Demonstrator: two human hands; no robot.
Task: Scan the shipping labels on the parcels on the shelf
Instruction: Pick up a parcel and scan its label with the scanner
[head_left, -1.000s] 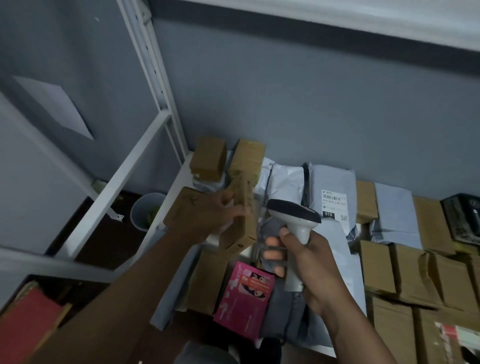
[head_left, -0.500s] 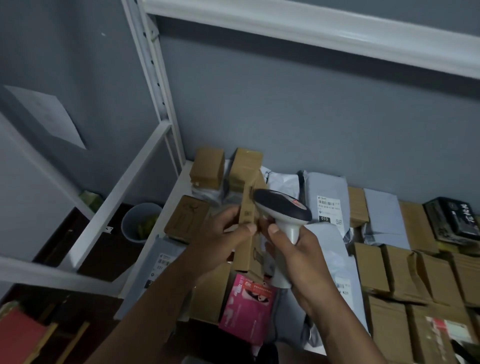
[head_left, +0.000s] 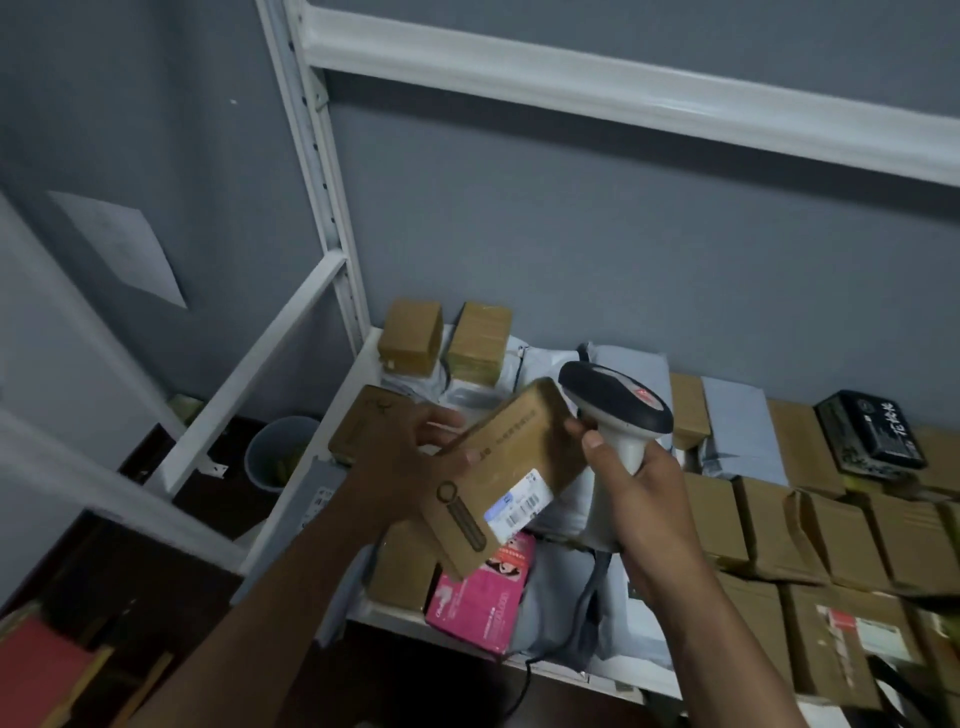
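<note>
My left hand (head_left: 400, 457) grips a flat brown cardboard parcel (head_left: 498, 467), held tilted above the shelf with its white shipping label (head_left: 517, 509) turned up toward me at the lower right corner. My right hand (head_left: 634, 483) is curled round the white handle of a barcode scanner (head_left: 615, 402), whose dark head sits just behind the parcel's upper right corner. The right index finger touches that corner. The scanner's cable hangs down below the hand.
The white metal shelf (head_left: 363, 364) carries several brown boxes (head_left: 410, 338), grey mailer bags (head_left: 737, 431), a pink box (head_left: 480, 597) at the front and a black box (head_left: 872, 431) at the right. An upper shelf beam (head_left: 623, 98) runs overhead. A bin (head_left: 275, 452) stands on the floor to the left.
The left hand has turned the brown parcel from standing on edge to lying tilted, so that its label faces up. The scanner has moved up and right beside the parcel's corner.
</note>
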